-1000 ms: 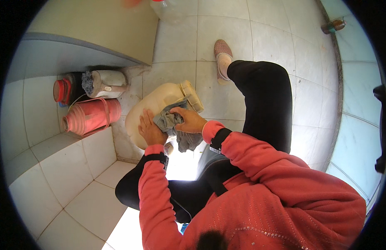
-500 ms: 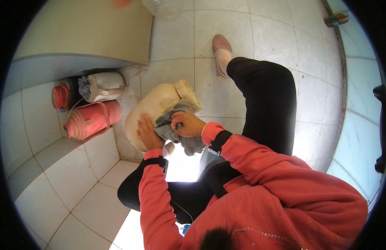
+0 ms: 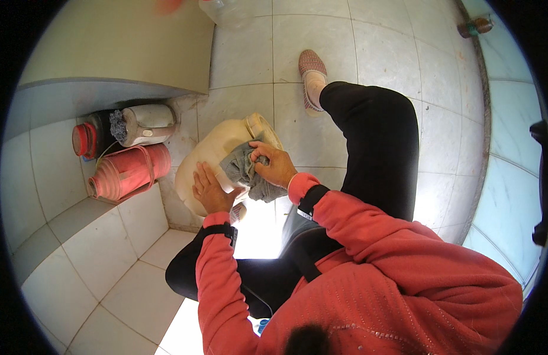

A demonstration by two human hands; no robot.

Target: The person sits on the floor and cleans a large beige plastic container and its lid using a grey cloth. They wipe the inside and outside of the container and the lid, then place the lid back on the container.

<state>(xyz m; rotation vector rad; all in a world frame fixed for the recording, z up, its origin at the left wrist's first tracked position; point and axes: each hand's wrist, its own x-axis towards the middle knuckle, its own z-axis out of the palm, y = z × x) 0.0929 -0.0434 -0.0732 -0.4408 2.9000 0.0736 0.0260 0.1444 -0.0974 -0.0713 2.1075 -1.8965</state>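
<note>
Left hand (image 3: 210,188): open, fingers a bit apart, thumb out to the side, pressed on the big cream jar (image 3: 218,139).
Right hand (image 3: 275,167): curled up, pinching a bunched grey cloth (image 3: 241,164).
Grey cloth: between both hands, touching the jar, one end hanging just below the right hand.
Big cream jar: under the left hand and ahead of it, wide neck pointing up past the right hand; leaning or lying, cannot tell which.
Tile floor (image 3: 300,142): pale squares with thin dark lines, out past both hands.
Pink flask (image 3: 132,168): left of the left hand, just beside a whitish jug (image 3: 148,125) and near a dark jar with a red lid (image 3: 100,129).
Cabinet (image 3: 120,47): beige, ahead and left of the left hand.
Slipper (image 3: 311,62): pinkish, on a foot, ahead of the right hand.
Half a second ago: right hand and cloth closer to the body; now pushed a bit forward, left thumb in plain sight, left hand on nearly the same spot.
</note>
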